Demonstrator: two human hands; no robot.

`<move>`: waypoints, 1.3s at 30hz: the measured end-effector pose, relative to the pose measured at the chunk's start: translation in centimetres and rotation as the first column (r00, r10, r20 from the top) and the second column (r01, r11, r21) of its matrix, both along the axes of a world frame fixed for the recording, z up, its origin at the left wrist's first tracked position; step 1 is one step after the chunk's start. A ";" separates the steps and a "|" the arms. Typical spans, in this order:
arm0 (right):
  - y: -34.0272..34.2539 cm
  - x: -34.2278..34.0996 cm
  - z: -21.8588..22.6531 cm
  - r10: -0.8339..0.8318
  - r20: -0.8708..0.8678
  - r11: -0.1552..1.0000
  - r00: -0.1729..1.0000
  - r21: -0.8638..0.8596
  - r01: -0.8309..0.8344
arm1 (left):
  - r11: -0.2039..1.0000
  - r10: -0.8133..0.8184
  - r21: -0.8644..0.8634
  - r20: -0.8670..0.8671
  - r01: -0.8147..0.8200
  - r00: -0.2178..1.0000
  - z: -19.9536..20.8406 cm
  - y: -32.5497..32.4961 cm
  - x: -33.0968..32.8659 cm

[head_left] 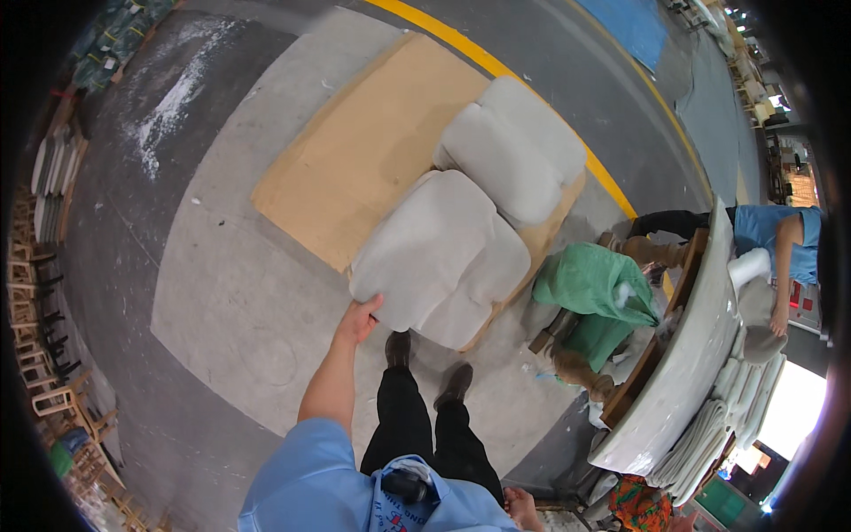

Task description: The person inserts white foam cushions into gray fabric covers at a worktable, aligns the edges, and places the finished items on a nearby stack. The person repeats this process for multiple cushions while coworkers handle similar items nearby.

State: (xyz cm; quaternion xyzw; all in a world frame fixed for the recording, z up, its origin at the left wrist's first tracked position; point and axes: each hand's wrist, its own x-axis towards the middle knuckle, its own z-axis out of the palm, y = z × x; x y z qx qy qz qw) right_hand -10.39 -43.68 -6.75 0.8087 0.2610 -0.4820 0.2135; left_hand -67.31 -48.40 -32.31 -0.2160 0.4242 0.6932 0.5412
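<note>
Pale grey padded cushion, lumpy and rectangular, lying tilted on the tan board's near right edge

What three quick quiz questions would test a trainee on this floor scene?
1. True or false: the left hand grips the corner of the near grey cushion.
2. What lies flat under the cushions? A) tan board B) blue tarp C) metal grate
3. Fill in: the bundle right of the cushions is wrapped in ___ cloth.

Key: 1 true; 2 A; 3 green. The right hand shows only at the lower edge, apparently holding nothing.
</note>
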 end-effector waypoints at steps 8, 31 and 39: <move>1.1 -0.3 0.3 0.013 -0.052 1.000 0.999 0.026 -0.012 | 0.947 -0.131 -0.275 0.137 0.164 0.982 0.2 1.2 -1.9; -9.5 22.6 -0.2 -0.383 -0.235 0.822 0.893 0.355 0.446 | 0.107 -0.994 -0.596 -0.037 0.795 0.106 22.7 11.6 24.4; -14.3 42.0 0.4 -0.809 -0.327 0.390 0.488 0.321 0.863 | 0.037 -0.977 -0.542 -0.197 0.840 -0.084 25.4 16.2 44.0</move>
